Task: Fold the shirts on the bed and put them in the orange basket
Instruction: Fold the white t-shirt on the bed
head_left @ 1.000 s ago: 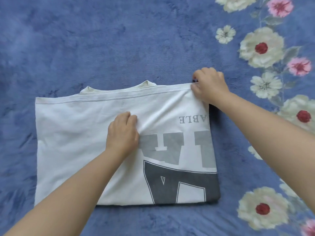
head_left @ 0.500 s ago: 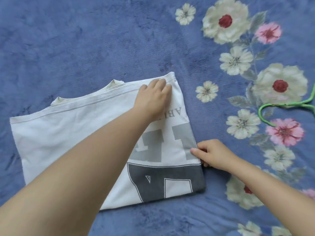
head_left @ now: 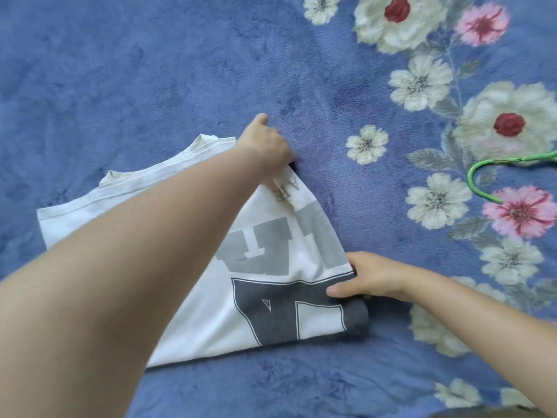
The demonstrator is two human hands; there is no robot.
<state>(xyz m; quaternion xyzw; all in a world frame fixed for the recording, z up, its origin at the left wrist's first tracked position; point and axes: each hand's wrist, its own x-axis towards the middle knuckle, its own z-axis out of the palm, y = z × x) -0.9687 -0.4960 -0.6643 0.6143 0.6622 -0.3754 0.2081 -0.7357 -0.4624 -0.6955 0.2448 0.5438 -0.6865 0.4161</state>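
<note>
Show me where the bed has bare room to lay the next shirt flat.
Free: the blue blanket beyond the white shirt, and the strip in front of it. Crowded: the right, where the green hanger lies, and the shirt's right edge, gripped by the left hand and right hand.

I count one white printed T-shirt (head_left: 271, 312) on one blue floral blanket (head_left: 150, 70). One green clothes hanger (head_left: 482, 173) shows only partly at the right edge. Two bare hands: left hand (head_left: 266, 143), right hand (head_left: 370, 277).
</note>
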